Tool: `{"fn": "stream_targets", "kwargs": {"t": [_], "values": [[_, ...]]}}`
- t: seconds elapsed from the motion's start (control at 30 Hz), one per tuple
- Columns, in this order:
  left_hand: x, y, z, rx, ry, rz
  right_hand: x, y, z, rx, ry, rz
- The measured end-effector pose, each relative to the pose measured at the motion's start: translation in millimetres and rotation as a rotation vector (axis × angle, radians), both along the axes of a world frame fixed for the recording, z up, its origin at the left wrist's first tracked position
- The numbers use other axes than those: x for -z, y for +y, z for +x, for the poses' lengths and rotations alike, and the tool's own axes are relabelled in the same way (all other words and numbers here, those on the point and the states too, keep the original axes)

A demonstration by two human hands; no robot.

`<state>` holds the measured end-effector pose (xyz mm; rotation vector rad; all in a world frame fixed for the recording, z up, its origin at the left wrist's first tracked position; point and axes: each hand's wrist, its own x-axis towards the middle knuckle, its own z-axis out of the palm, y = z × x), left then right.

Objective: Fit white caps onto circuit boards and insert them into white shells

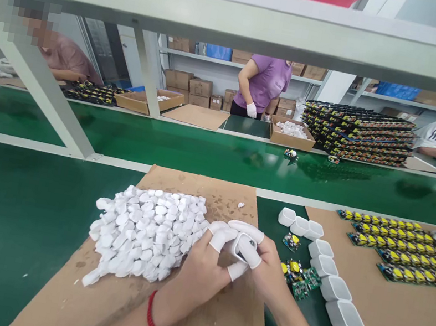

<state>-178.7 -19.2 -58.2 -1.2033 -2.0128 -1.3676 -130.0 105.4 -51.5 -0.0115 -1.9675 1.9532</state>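
A small white plastic housing is held between both hands above the cardboard sheet, its open end tilted toward me. My left hand grips it from the left, with white finger cots on the fingertips and a red bracelet at the wrist. My right hand, also in finger cots, closes on it from the right with one digit pressed at the opening. What sits inside the housing is mostly hidden; a dark bit shows. Left of my hands lies a heap of small white pieces. Circuit boards lie just beyond my right forearm.
White open housings stand in a curved row on the right. Beyond them, board strips with yellow components lie on cardboard. A green conveyor belt runs across, carrying loose boards. A metal frame crosses above. Several co-workers are opposite.
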Motion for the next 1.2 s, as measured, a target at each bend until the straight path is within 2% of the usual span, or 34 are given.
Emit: {"fn": "stream_targets", "kwargs": {"t": [0.1,0.2,0.33,0.43,0.73,0.9,1.03,1.2], "values": [[2.6,-0.4,-0.8,-0.009,-0.025,-0.006,-5.4,1.2,-2.5,-0.006,0.011,0.101],[1.5,-0.6,-3.8,-0.048,-0.015,0.0,-13.1,1.1,-6.6,-0.073,0.003,0.158],[-3.1,-0.8,-8.1,-0.085,0.032,0.028,-25.6,-1.8,-9.0,-0.202,-0.008,0.164],[-3.1,-1.0,-8.5,-0.067,0.066,0.038,-31.3,-5.0,-3.9,-0.211,-0.016,0.157],[4.6,3.1,-2.3,0.06,0.09,0.011,-21.2,-18.9,21.6,0.053,0.033,0.179],[3.4,3.8,-2.3,0.119,0.091,-0.007,-29.1,-22.3,36.6,0.032,0.04,0.207],[5.6,4.6,-2.2,0.154,0.099,-0.016,-31.4,-27.8,37.4,0.12,0.063,0.208],[15.6,7.7,-9.3,0.179,0.107,-0.033,-24.5,-33.0,31.7,0.255,0.078,0.199]]}}
